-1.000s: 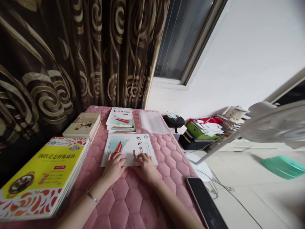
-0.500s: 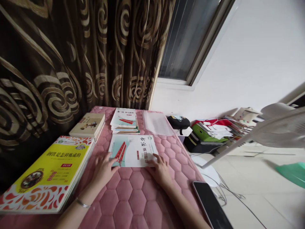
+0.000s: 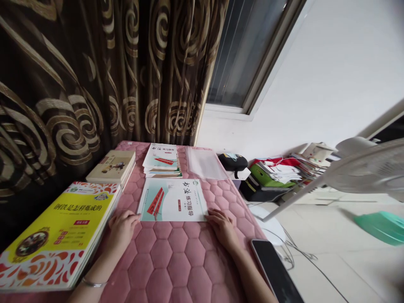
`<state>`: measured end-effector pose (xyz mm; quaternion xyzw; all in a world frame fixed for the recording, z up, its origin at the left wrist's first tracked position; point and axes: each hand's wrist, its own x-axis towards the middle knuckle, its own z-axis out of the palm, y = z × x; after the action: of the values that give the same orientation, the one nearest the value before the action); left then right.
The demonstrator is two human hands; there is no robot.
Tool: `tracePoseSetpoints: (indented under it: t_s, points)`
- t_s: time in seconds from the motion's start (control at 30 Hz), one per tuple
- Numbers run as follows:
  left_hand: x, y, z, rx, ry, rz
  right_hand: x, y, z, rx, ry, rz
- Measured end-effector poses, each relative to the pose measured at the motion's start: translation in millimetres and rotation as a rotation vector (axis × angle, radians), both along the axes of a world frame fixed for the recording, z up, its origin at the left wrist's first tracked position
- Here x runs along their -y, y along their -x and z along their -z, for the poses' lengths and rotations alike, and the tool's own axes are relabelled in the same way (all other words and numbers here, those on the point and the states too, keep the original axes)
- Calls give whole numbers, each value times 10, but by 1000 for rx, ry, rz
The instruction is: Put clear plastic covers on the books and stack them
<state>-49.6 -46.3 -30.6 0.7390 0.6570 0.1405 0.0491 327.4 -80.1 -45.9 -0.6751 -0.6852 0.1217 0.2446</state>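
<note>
A white and pale-green workbook (image 3: 173,200) with red shapes on its cover lies flat on the pink padded table cover (image 3: 179,265). My left hand (image 3: 123,229) is at its lower left corner, fingers loosely bent and the fingertips touching or very near the edge. At the lower right corner, my right hand (image 3: 223,230) rests with fingers stretched out, tips by the edge. Neither hand grips the book. Just beyond it lies a stack of thin booklets (image 3: 162,155) and a clear plastic book cover (image 3: 204,163).
On the left are a thick yellow book (image 3: 63,223) and a smaller beige book (image 3: 111,166). A phone (image 3: 276,269) lies by the table's right edge. A white fan (image 3: 362,168), a black case (image 3: 232,162) and piled papers (image 3: 280,171) are to the right. A curtain (image 3: 126,75) hangs behind.
Both hands have moved outward from the cover of the workbook to its near corners, uncovering more of it. The workbook stays flat. The view has shifted slightly.
</note>
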Motion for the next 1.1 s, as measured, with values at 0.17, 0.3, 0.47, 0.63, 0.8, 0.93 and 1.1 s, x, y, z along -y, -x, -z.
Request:
tracePoseSetpoints:
  t_s: [0.17, 0.3, 0.47, 0.63, 0.8, 0.93, 1.1]
  points:
    - [-37, 39, 71, 56, -36, 30, -27, -31, 80, -20, -26, -10]
    - [-10, 39, 89, 47, -45, -9, -26, -54, 131, 8, -51, -17]
    - [96, -192, -33, -44, -132, -15, 16, 197, 25, 144, -76, -7]
    - [59, -660, -40, -13, -124, 140, -110, 867, -81, 180, -62, -150]
    - [-6, -874, 68, -5, -142, 153, -319, 1279, -52, 129, -59, -197]
    - [9, -746, 13, -7, -123, 92, -321, 1188, -41, 119, -38, -161]
    - [26, -366, -119, -95, -81, -45, -193, 713, -46, 139, 8, -38]
